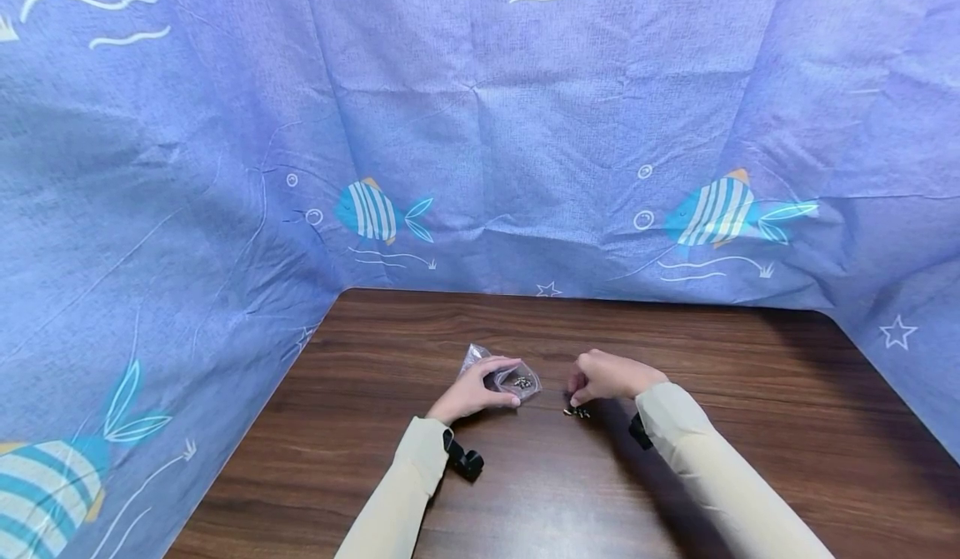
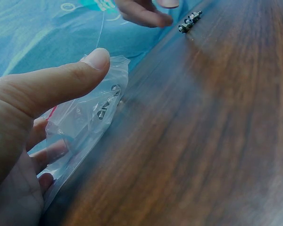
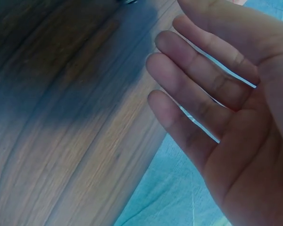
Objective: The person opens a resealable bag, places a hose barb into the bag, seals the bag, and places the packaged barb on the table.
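Observation:
A clear zip bag [image 1: 528,374] with several small shiny metal pieces [image 2: 108,102] inside lies at my left hand [image 1: 474,390]. In the left wrist view the thumb lies over the bag and the other fingers show behind and through the plastic, holding it between them. Just above a small pile of metal pieces [image 1: 577,412] on the table, to the right of the bag, is my right hand [image 1: 603,376], fingers pointing down. The right wrist view shows its fingers loosely bent, with nothing visible between them. Part of its thumb and index finger is cut off there.
The dark wooden table [image 1: 420,334] carries the bag and the pile near its middle. Blue cloth [image 1: 555,126] with printed fish hangs behind and along the sides. A black wrist strap [image 1: 463,456] sits on the left forearm, another [image 1: 641,431] on the right.

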{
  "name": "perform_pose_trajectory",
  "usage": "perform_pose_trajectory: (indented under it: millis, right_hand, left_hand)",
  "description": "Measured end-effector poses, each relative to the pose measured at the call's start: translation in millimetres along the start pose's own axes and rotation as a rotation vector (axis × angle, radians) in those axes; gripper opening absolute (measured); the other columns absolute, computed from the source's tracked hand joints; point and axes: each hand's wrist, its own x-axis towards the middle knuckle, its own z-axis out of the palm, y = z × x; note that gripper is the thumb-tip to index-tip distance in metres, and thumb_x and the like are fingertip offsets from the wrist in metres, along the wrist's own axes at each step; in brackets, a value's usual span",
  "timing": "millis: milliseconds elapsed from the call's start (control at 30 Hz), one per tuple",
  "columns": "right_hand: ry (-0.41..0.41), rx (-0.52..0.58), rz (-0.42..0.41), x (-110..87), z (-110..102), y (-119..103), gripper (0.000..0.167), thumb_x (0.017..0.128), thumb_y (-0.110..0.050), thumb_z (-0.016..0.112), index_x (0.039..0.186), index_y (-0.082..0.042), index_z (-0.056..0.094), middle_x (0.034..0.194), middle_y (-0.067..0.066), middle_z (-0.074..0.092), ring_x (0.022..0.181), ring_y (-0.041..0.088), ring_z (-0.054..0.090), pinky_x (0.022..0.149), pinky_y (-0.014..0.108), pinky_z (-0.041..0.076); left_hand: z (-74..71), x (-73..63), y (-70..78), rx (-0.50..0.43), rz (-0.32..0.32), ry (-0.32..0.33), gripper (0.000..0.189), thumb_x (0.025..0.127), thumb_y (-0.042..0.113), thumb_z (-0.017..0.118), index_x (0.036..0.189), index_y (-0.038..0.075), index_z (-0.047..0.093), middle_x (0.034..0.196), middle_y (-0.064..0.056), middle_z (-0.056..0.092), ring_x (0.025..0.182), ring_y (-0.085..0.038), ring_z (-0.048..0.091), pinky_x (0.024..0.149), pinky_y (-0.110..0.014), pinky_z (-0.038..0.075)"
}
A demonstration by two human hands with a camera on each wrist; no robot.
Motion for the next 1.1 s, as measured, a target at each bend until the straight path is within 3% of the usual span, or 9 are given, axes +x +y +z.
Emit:
perform_pose_trajectory:
  millis: [400,1100]
  right_hand:
    - [-0.029,0.059,0.093,-15.1,5.6,6.4,0.013,0.073,-0.018,0.082,0.073,-0.014,0.069,0.067,-0.011,0.063,0.059,-0.001,0.05,0.055,0.018,0.044]
    - [-0.004,-0.002,0.046,-17.2,12.2,7.6,0.011,0.075,-0.01,0.079,0.07,-0.014,0.07,0.064,-0.012,0.061,0.055,-0.003,0.044,0.052,0.017,0.041]
  left_hand:
    - [1.2,-1.1,-0.8,0.014,-0.006,0.003,0.063,0.078,0.029,0.08,0.136,0.018,0.056,0.14,-0.004,0.054,0.132,-0.02,0.046,0.111,-0.042,0.035]
    - [0.8,-0.2,-0.3,0.002,-0.017,0.004,0.062,0.078,0.029,0.08,0.135,0.023,0.056,0.139,-0.001,0.054,0.131,-0.019,0.046,0.111,-0.042,0.035]
